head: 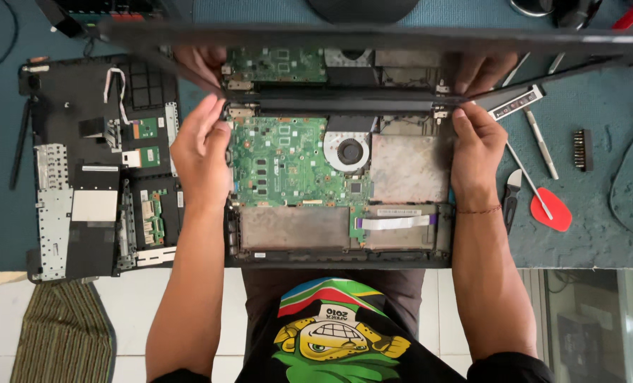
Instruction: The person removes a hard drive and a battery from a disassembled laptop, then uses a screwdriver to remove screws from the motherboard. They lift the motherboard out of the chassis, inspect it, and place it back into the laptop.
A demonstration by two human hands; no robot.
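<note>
An opened laptop base (338, 255) lies in front of me with its green motherboard (281, 159), round fan (348, 151) and dusty metal plates bared. Its screen lid (373, 35) stands up at the far side and mirrors the board and my fingers. My left hand (201, 145) grips the base's left edge next to the left hinge (240, 111). My right hand (475, 149) grips the right edge, fingertips at the right hinge (441, 112).
A removed black bottom cover with small green boards (96, 170) lies to the left. To the right lie a red-tipped pry tool (549, 209), a screwdriver (541, 142), a small knife (512, 195) and a bit holder (580, 150). The green mat (593, 227) ends at the near edge.
</note>
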